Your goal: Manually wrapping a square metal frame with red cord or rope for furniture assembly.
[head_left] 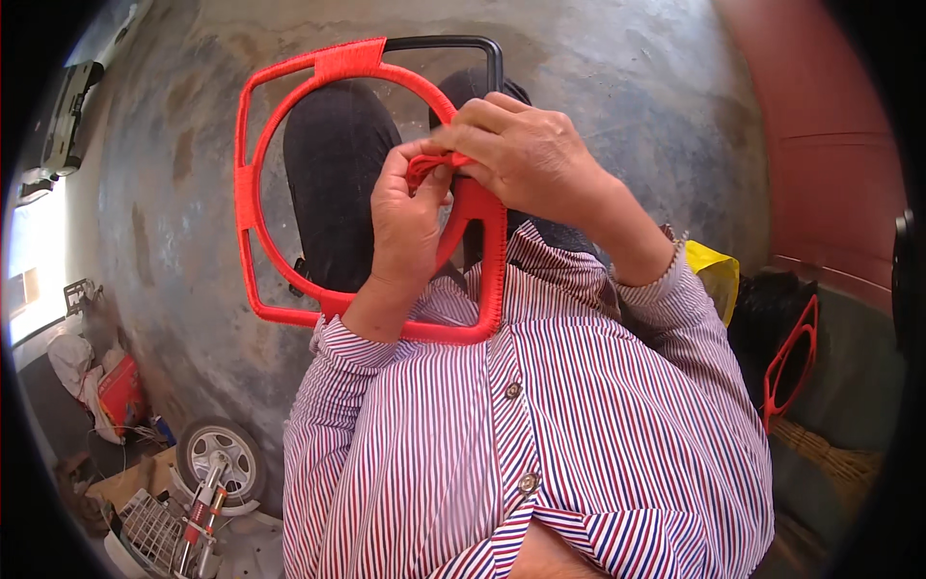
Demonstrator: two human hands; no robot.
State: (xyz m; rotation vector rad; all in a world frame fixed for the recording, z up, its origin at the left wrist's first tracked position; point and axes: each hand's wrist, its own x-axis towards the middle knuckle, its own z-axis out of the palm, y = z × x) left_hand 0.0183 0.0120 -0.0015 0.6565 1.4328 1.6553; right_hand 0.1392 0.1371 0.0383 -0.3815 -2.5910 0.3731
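Observation:
Across my lap lies a square frame [247, 198] with a round ring inside it, mostly wrapped in red cord or strip. Its far right corner [492, 53] is bare black tube. At the frame's right side, my left hand [410, 207] pinches a bunched bundle of red cord [429, 169] between thumb and fingers. My right hand [526, 145] is closed at the same spot, its fingertips meeting the left ones over the red material. What exactly the right fingertips grip is partly hidden behind them.
A wheel [220, 458] and machine parts lie at the lower left, near a red box [121, 396]. On the right are a yellow bag [712, 275], another red-edged frame [793, 362] and a woven straw item [825, 454]. A dark red panel [830, 145] stands beyond.

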